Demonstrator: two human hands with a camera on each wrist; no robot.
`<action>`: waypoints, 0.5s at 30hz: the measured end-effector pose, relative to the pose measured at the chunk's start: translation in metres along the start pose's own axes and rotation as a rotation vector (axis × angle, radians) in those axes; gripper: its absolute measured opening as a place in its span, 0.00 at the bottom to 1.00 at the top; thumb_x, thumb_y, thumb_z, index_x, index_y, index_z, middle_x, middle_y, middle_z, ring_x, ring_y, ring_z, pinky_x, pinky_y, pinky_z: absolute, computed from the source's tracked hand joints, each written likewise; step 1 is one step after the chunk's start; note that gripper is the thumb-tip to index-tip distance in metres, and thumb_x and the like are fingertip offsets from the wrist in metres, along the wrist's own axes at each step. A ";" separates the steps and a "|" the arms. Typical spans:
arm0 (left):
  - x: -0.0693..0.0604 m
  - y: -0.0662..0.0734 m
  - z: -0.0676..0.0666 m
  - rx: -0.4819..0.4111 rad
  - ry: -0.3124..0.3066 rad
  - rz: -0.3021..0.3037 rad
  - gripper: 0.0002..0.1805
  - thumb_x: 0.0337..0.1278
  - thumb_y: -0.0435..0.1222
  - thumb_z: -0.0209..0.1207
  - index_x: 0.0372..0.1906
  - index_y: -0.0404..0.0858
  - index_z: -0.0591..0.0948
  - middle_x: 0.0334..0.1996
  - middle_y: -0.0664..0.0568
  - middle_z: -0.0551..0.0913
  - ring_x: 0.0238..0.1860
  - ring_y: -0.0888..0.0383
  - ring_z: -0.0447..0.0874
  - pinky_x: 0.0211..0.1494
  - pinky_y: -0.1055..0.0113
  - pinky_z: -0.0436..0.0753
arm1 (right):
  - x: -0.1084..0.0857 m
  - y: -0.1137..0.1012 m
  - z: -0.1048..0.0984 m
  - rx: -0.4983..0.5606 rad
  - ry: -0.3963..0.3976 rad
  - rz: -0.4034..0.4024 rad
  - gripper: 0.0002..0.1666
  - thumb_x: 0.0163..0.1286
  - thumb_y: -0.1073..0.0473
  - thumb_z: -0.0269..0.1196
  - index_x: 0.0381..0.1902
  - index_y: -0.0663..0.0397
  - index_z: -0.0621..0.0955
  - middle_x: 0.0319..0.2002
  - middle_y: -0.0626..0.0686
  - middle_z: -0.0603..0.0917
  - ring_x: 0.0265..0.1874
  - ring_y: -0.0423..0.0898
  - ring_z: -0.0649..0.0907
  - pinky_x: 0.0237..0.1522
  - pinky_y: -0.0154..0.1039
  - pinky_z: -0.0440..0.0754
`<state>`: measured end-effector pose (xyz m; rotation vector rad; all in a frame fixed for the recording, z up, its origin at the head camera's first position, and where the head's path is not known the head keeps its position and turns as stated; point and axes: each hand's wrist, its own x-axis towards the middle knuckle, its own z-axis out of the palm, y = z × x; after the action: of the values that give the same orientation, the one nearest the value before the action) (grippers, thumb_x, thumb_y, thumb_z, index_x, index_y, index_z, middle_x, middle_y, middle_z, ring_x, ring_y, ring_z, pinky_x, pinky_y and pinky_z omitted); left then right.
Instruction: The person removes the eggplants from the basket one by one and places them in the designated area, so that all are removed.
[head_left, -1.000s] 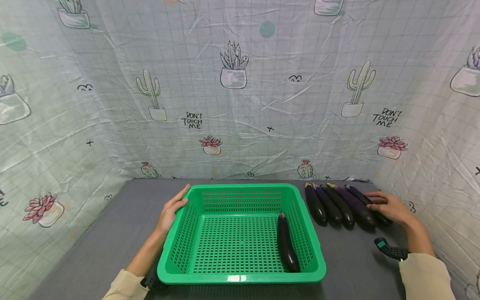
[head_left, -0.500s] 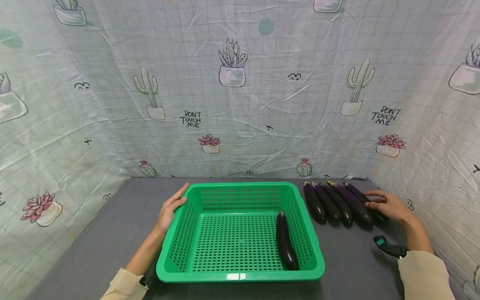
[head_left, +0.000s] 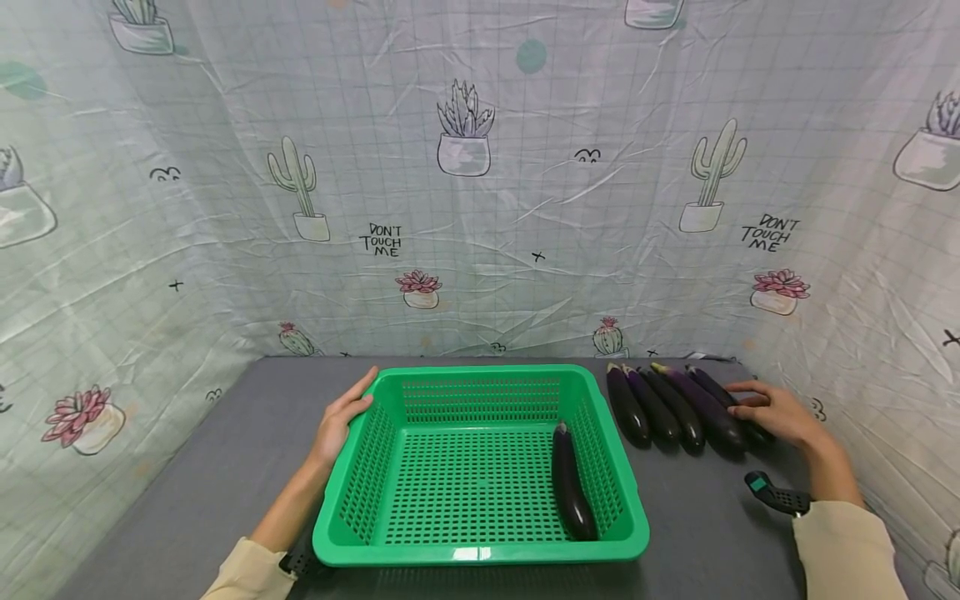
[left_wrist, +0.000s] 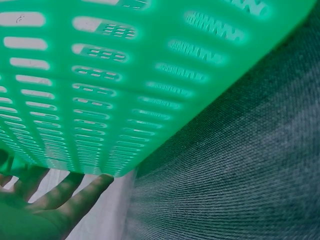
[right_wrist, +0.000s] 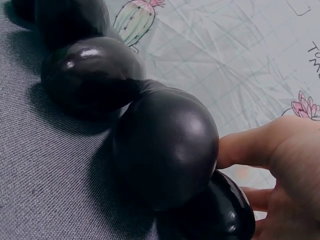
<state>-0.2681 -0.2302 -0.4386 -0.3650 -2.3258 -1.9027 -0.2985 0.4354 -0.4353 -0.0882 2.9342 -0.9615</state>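
A green plastic basket (head_left: pixel 480 556) with slotted walls stands on the grey surface in the head view. One dark purple eggplant (head_left: pixel 572 487) lies inside along its right wall. My left hand (head_left: pixel 339 425) rests against the basket's left side; in the left wrist view its straight, spread fingers touch the outer wall. Right of the basket, several eggplants (head_left: pixel 662 408) lie side by side. My right hand (head_left: pixel 776 417) holds the rightmost eggplant (right_wrist: pixel 220 210) on the table, fingers on its far side. In the right wrist view the thumb touches the neighbouring larger eggplant (right_wrist: pixel 167 147).
The grey table (head_left: pixel 217 467) extends on both sides of the basket. A patterned curtain (head_left: pixel 510 217) closes off the back and both sides. Dark wrist straps with devices (head_left: pixel 776 492) sit on both wrists.
The rightmost eggplant has shifted slightly left, closer to its neighbour, with my right hand on it. The left hand and basket stay in place.
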 end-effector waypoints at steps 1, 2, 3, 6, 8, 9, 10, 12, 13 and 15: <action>0.000 0.000 0.000 0.002 0.001 0.000 0.30 0.83 0.37 0.43 0.81 0.32 0.58 0.83 0.39 0.52 0.85 0.39 0.41 0.84 0.46 0.51 | 0.000 0.000 0.000 0.000 0.000 0.001 0.34 0.77 0.56 0.61 0.69 0.76 0.69 0.60 0.84 0.75 0.58 0.79 0.78 0.49 0.66 0.83; 0.000 0.000 0.000 0.002 0.002 -0.002 0.30 0.83 0.38 0.43 0.81 0.32 0.58 0.83 0.39 0.52 0.85 0.39 0.41 0.84 0.51 0.53 | 0.000 0.000 0.000 0.000 0.000 0.002 0.34 0.77 0.56 0.61 0.69 0.76 0.69 0.60 0.84 0.75 0.58 0.79 0.77 0.48 0.66 0.83; 0.000 -0.001 0.000 0.003 0.003 -0.002 0.30 0.83 0.38 0.44 0.81 0.32 0.58 0.83 0.39 0.52 0.85 0.40 0.41 0.83 0.56 0.55 | -0.001 0.000 0.000 0.001 0.000 -0.001 0.33 0.77 0.56 0.61 0.69 0.76 0.69 0.60 0.84 0.75 0.58 0.79 0.77 0.48 0.66 0.83; 0.000 -0.002 0.000 0.000 0.003 -0.001 0.30 0.83 0.38 0.43 0.82 0.33 0.57 0.83 0.39 0.52 0.85 0.40 0.41 0.76 0.75 0.59 | -0.001 0.000 0.001 0.007 0.003 -0.008 0.33 0.77 0.56 0.61 0.69 0.76 0.69 0.59 0.84 0.76 0.57 0.79 0.78 0.48 0.65 0.83; 0.000 -0.002 -0.001 -0.011 -0.002 0.003 0.30 0.83 0.38 0.43 0.82 0.33 0.57 0.83 0.39 0.51 0.85 0.40 0.40 0.70 0.84 0.61 | -0.001 0.001 0.001 0.010 0.004 -0.012 0.33 0.77 0.56 0.60 0.69 0.76 0.70 0.59 0.83 0.76 0.57 0.78 0.78 0.48 0.64 0.84; 0.000 -0.003 -0.001 -0.014 -0.003 0.006 0.30 0.83 0.38 0.43 0.82 0.33 0.57 0.83 0.38 0.51 0.84 0.39 0.40 0.68 0.87 0.61 | -0.001 0.001 0.001 0.010 0.006 -0.013 0.33 0.77 0.56 0.60 0.69 0.76 0.70 0.59 0.83 0.76 0.57 0.78 0.79 0.48 0.64 0.84; 0.000 -0.003 -0.001 -0.016 -0.004 0.007 0.30 0.83 0.38 0.43 0.82 0.32 0.57 0.83 0.38 0.50 0.84 0.39 0.40 0.66 0.88 0.61 | -0.001 0.002 0.001 0.009 0.008 -0.011 0.33 0.77 0.55 0.60 0.69 0.76 0.70 0.59 0.83 0.76 0.57 0.78 0.79 0.48 0.64 0.84; 0.000 -0.003 -0.001 -0.018 -0.006 0.013 0.30 0.83 0.37 0.43 0.82 0.32 0.57 0.83 0.38 0.50 0.84 0.39 0.40 0.65 0.89 0.61 | -0.001 0.002 0.000 0.011 0.009 -0.005 0.34 0.78 0.55 0.60 0.69 0.76 0.69 0.59 0.83 0.76 0.57 0.78 0.79 0.49 0.64 0.84; 0.000 -0.003 -0.001 -0.018 -0.006 0.016 0.30 0.83 0.37 0.43 0.81 0.31 0.57 0.83 0.37 0.50 0.84 0.38 0.40 0.65 0.88 0.61 | -0.001 0.002 0.000 0.015 0.008 0.002 0.34 0.78 0.54 0.60 0.70 0.76 0.69 0.59 0.83 0.76 0.58 0.78 0.78 0.49 0.64 0.83; 0.000 -0.002 0.000 -0.016 -0.006 0.016 0.30 0.83 0.37 0.43 0.81 0.31 0.57 0.83 0.38 0.51 0.84 0.39 0.40 0.65 0.88 0.61 | -0.002 0.001 -0.001 0.017 0.008 0.007 0.35 0.79 0.54 0.59 0.70 0.76 0.68 0.60 0.83 0.76 0.58 0.79 0.78 0.50 0.66 0.82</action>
<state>-0.2683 -0.2311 -0.4408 -0.3903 -2.3057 -1.9169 -0.2971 0.4373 -0.4349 -0.0728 2.9308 -0.9880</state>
